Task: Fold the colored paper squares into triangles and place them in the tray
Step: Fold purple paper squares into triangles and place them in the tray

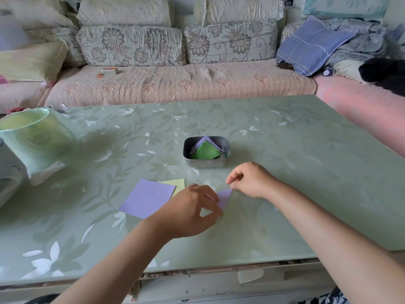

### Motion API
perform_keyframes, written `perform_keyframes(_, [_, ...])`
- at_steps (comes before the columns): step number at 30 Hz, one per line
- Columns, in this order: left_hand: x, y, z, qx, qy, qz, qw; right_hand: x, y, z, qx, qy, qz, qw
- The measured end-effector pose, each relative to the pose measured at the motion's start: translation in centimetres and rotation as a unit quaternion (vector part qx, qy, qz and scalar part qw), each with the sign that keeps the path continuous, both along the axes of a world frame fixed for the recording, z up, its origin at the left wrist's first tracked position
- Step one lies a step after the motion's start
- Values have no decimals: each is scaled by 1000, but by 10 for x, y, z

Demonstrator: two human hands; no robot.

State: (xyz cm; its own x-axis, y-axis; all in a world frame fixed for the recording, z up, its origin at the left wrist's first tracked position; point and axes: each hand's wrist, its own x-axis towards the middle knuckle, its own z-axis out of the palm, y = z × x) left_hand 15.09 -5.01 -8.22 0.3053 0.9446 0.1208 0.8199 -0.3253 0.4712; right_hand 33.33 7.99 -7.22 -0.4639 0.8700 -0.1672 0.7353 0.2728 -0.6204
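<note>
— Floral sofa (175, 84) behind, green patterned desk (285, 150) in front. Where's the paper?
— Between the hands: a lilac folded piece (225, 197), its long edge slanting away from the person. The left hand (192, 207) pinches its near corner, the right hand (252, 179) its far tip.
— And the metal tray (206, 165)?
— Straight beyond, holding folded triangles (207, 151); the right hand is nearer. A lilac square (146, 198) overlapping a yellow square (176, 183) lies left of the left hand.

Both hands pinch purple paper (224, 198) on table (285, 150); left hand (192, 207), right hand (249, 179); tray (206, 163) beyond.
</note>
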Motion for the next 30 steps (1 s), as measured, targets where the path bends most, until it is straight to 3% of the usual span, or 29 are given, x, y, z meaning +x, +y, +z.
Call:
perform_keyframes(7, [8,12,-4,28,-53,54,997,1,1,-6,35,-9,9,999])
perform_keyframes(16, [14,22,-12,65,21,65,996,8,-4,-9,53,24,73,996])
perform_keyframes(24, [12,24,-11,10,-30,124,992,8,-8,-6,71,-12,117,991])
perform_keyframes(30, [11,24,-10,12,-29,120,992,7,-9,-2,6,40,77,996])
